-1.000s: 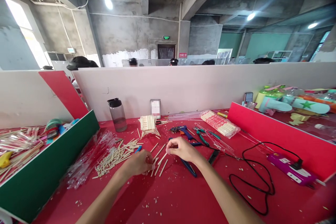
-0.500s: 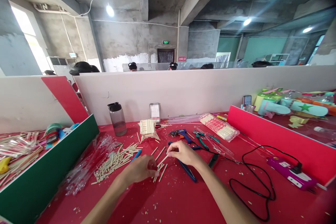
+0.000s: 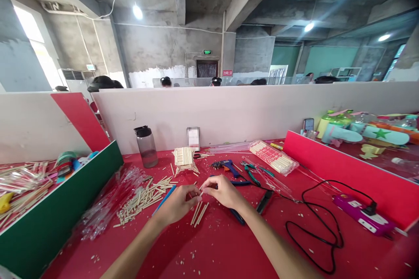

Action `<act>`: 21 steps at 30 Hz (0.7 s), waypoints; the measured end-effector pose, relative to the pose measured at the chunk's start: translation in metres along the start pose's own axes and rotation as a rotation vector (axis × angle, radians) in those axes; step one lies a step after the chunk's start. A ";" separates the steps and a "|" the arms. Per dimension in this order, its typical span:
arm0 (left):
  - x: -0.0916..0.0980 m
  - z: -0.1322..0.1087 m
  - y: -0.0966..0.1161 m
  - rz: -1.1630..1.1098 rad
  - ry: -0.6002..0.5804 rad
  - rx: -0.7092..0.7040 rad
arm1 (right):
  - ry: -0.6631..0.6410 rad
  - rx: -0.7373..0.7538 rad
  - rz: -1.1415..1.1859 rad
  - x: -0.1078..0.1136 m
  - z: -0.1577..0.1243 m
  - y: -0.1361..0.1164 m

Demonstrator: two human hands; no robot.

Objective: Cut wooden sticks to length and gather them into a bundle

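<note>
Left hand point(image 3: 180, 202) has swung up to right hand point(image 3: 224, 191), mid-frame! Right's pinching a stick point(image 3: 201, 193); left's fingers, can't tell. Looks two-handed now.

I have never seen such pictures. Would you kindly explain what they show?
There is no machine: a person works with a bare left hand and right hand. One camera, worn on the person's head, looks forward and down. On the red table lie a pile of short sticks, a glue gun and a power strip; a small stick structure and a bottle stand toward the back. The right hand seems to pinch a thin stick; whether the left hand holds it too is unclear.
</note>
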State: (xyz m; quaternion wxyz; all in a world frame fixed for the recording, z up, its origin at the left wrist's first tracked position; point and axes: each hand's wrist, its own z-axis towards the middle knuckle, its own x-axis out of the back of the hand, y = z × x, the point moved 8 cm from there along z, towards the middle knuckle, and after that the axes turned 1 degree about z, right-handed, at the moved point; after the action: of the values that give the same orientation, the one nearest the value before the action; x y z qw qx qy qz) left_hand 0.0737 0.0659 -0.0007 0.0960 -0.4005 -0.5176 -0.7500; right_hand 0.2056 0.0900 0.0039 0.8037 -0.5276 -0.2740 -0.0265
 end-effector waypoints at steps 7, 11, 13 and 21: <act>0.002 0.003 -0.024 -0.196 0.068 0.075 | 0.026 -0.198 -0.603 0.028 -0.016 0.014; 0.003 0.005 -0.028 -0.322 0.060 0.100 | -0.124 -0.420 -0.849 0.036 -0.030 0.037; 0.004 0.005 -0.027 -0.311 0.062 0.094 | -0.155 -0.458 -0.883 0.037 -0.032 0.040; 0.017 0.005 -0.032 -0.345 0.170 0.049 | -0.037 -0.378 -0.812 0.057 -0.026 0.029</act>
State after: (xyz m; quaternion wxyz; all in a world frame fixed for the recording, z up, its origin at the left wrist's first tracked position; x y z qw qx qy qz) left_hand 0.0470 0.0895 -0.0105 0.0189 -0.2384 -0.5868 -0.7736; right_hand 0.2748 0.0947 -0.0012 0.6127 -0.5151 -0.4636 -0.3798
